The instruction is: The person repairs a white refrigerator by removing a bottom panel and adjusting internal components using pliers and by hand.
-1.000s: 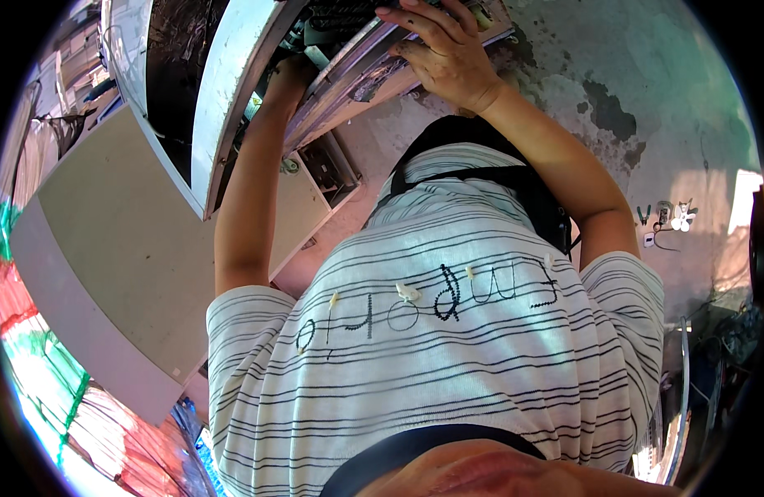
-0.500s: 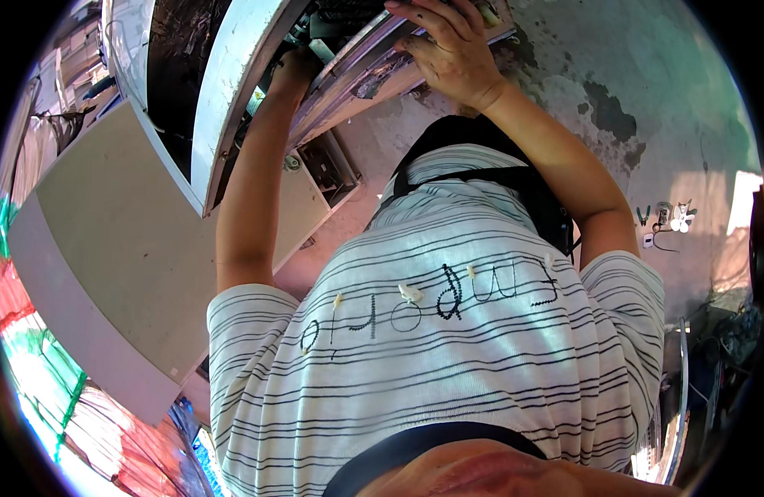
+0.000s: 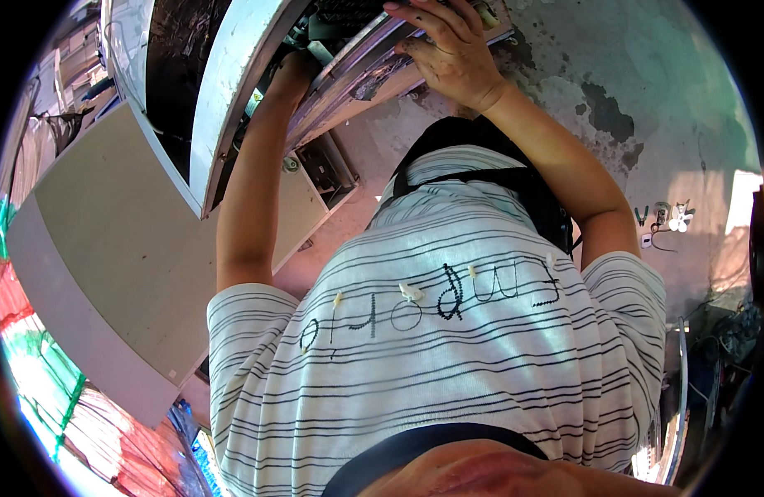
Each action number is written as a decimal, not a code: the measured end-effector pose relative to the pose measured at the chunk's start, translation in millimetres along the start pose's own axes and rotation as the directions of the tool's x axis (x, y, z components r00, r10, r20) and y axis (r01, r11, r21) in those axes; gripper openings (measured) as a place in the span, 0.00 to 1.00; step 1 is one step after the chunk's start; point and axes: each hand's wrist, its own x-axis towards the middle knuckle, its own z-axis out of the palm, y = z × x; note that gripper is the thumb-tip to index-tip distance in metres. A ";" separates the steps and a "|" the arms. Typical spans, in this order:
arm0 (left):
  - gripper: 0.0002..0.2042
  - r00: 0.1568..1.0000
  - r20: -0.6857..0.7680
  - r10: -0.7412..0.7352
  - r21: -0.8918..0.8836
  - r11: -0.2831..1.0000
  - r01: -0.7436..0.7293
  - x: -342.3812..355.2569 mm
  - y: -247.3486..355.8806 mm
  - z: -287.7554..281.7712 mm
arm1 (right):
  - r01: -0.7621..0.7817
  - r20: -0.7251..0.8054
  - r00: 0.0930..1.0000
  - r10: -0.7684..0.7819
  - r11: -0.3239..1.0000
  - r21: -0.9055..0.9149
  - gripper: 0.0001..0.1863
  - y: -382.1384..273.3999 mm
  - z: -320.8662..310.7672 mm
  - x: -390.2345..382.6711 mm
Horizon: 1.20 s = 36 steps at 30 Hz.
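A white metal cabinet (image 3: 233, 91) with an open inside stands at the top, its worn edge tilted across the view. My left hand (image 3: 297, 68) reaches into the gap between that wall and a long metal rail (image 3: 349, 73). Its fingers are hidden among dark parts inside. Resting at the far end of the rail is my right hand (image 3: 458, 62), palm down, with its fingers stretched out and spread. The fingertips lie by the rail's upper edge, and dark smudges mark them.
A large beige panel with a pale rim (image 3: 108, 248) lies at the left. Below the cabinet is an open compartment (image 3: 322, 170). On the stained concrete floor (image 3: 556, 124) at the right lie pliers (image 3: 641, 217) and a white fan blade (image 3: 680, 217). Cables (image 3: 709, 364) clutter the lower right.
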 end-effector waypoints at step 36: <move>0.10 0.983 -0.172 -0.056 -0.020 0.998 0.053 -40.0 51.3 3.8 | -0.014 -0.006 1.000 0.014 0.999 -0.041 0.05 -2.5 6.5 -0.6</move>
